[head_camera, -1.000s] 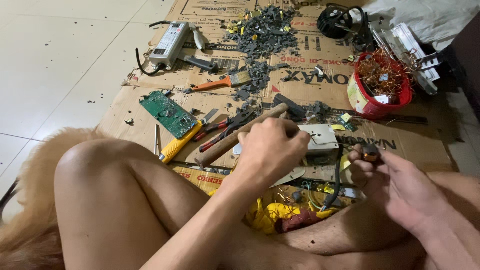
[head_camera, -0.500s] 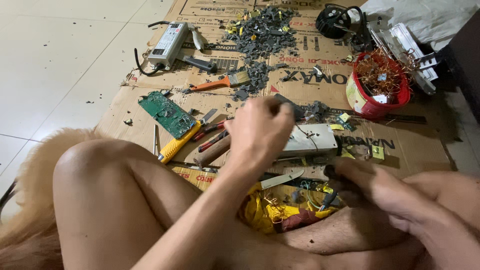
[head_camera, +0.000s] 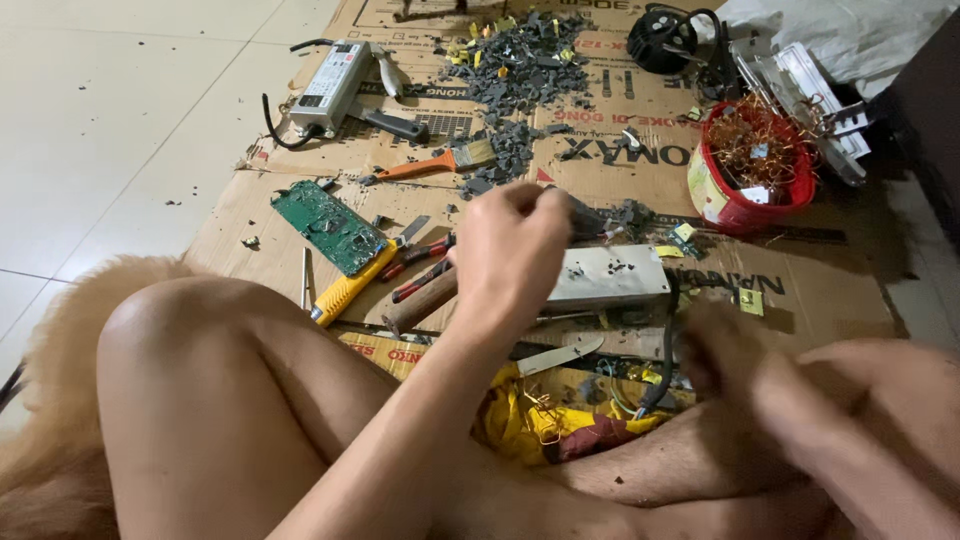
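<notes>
The left hand (head_camera: 512, 250) hung curled over the middle of the cardboard sheet (head_camera: 830, 290), fingers bent inward, just above a wooden hammer handle (head_camera: 420, 300) and the near end of a flat grey metal box (head_camera: 610, 275); whether it gripped anything I could not tell, for the fingers hid what lay under them. The right hand (head_camera: 740, 355) was a blur to the near right, low beside the box, and I could not tell if it was closed or loose. The two hands were apart.

Left of the handle lay red-handled pliers (head_camera: 425, 265), a yellow-handled tool (head_camera: 345, 290) and a green circuit board (head_camera: 328, 225). Farther off sat an orange-handled brush (head_camera: 440, 162), a heap of dark grey fragments (head_camera: 515, 70) and a pale power supply unit (head_camera: 330, 88) with a black cord. At the far right stood a red tub (head_camera: 745, 195) full of copper wire. A knife blade (head_camera: 558, 355) lay near the person's legs, by yellow scraps (head_camera: 530, 415).
</notes>
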